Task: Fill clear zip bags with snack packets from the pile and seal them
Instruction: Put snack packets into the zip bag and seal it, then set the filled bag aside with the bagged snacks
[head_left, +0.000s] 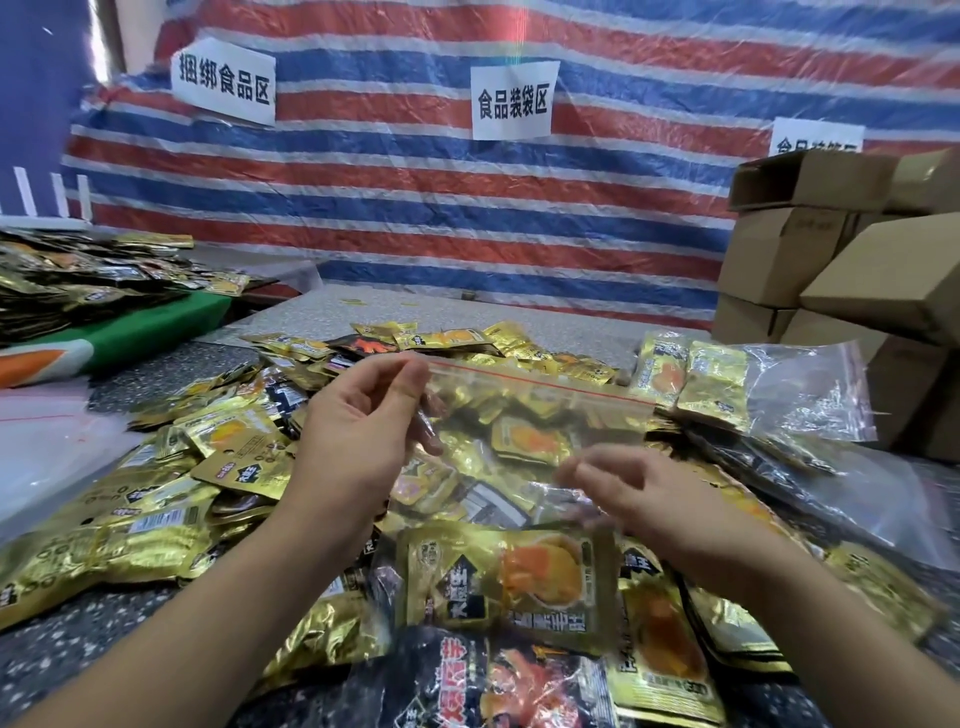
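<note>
At six o'clock, closest to the camera, lies a black and red foil snack packet (498, 686), and just above it a gold foil snack packet with an orange picture (511, 584). Both belong to the wide pile of gold and black snack packets (171, 499) covering the speckled grey table (67, 654). Over the pile, in the centre, hangs a clear plastic zip bag with a red line along its top (524, 415). The left hand (358, 431) pinches its top corner at eleven o'clock between thumb and fingers. The right hand (639, 499) holds the lower part of the bag with curled fingers. At two o'clock stand brown cardboard boxes (810, 260).
</note>
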